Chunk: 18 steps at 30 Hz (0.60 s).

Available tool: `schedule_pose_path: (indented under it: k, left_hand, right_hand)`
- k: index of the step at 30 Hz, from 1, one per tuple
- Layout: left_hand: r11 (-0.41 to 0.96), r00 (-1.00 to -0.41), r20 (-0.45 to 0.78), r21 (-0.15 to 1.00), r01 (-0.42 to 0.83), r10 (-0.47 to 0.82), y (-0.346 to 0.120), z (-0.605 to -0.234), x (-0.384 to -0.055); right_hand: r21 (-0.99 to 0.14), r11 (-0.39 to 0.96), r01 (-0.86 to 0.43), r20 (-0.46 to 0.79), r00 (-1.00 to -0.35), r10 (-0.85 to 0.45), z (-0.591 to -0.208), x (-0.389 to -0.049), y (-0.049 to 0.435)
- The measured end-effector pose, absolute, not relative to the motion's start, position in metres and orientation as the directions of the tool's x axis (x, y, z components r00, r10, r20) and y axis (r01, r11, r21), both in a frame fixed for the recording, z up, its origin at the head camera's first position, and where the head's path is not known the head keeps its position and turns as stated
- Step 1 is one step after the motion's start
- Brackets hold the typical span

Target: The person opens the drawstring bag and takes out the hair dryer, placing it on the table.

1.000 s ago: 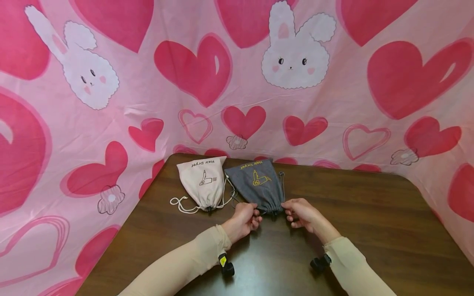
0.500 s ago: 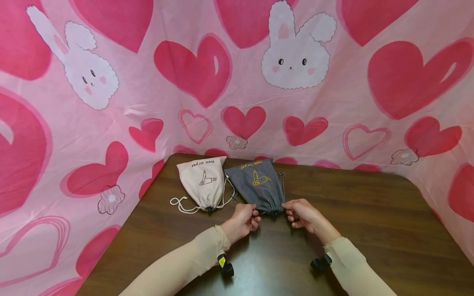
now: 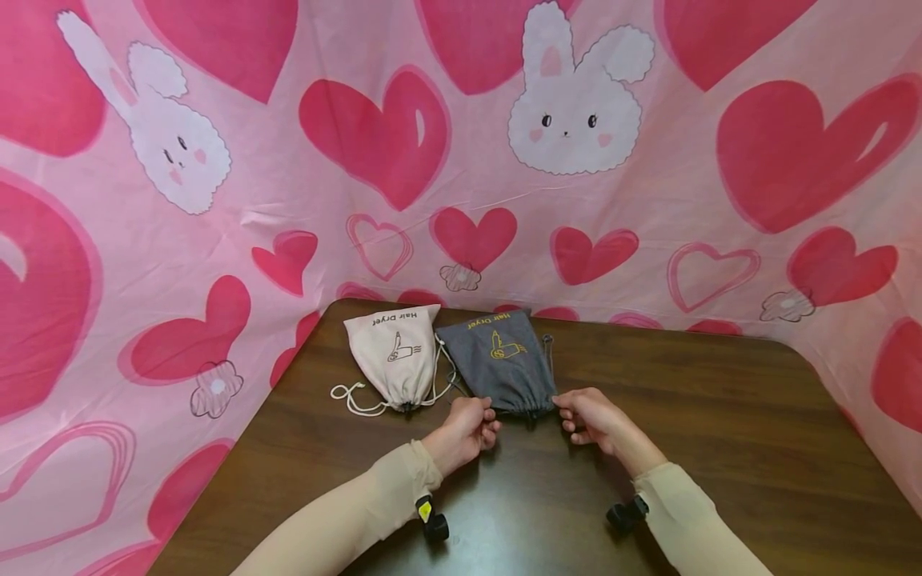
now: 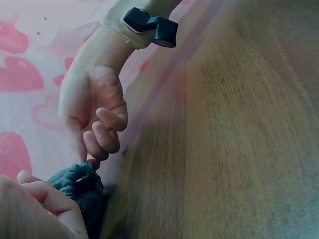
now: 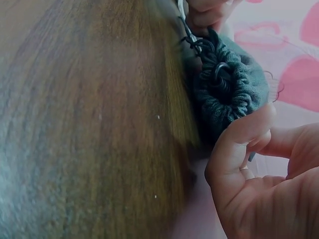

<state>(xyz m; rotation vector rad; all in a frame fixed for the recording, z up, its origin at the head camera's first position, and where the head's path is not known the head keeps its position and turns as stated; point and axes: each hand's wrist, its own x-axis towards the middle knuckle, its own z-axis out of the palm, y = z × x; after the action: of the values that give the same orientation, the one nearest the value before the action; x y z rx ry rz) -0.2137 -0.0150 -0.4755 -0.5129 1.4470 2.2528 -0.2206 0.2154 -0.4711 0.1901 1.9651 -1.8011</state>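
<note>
head view evenly lit, pale glare on near tabletop (image 3: 526,516); wrist views dimmer, hazy, bluish, softly blurred.

reckoned from the middle of the head view, a brown wood-grain table (image 3: 720,416) spreads at six o'clock, its rounded far corners near nine and three. creased pink cloth (image 3: 490,180) walls it from nine through twelve to three, printed with red hearts at eleven and two and white rabbits at ten and one. pale glare (image 3: 515,520) lies on the tabletop at six.

Left grip (image 3: 465,429), right grip (image 3: 596,419) in pinches
</note>
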Motion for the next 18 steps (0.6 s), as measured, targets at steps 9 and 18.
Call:
schedule_pose_path:
  k: [9,18]
  left_hand:
    - [-0.369,-0.831,-0.526,0.747,-0.552,0.179,-0.0137,-0.4779,-0.2133]
    - [-0.299,-0.796,-0.543,0.738,-0.605,0.269,-0.0084,-0.4768,-0.2101]
  right_hand:
    - [-0.907,0.148,0.395,-0.419,-0.883,-0.212,-0.4705,-0.2187,0.2152]
    - [-0.899,0.185,0.397,-0.433,-0.867,-0.248,-0.4674,-0.217,0.2139]
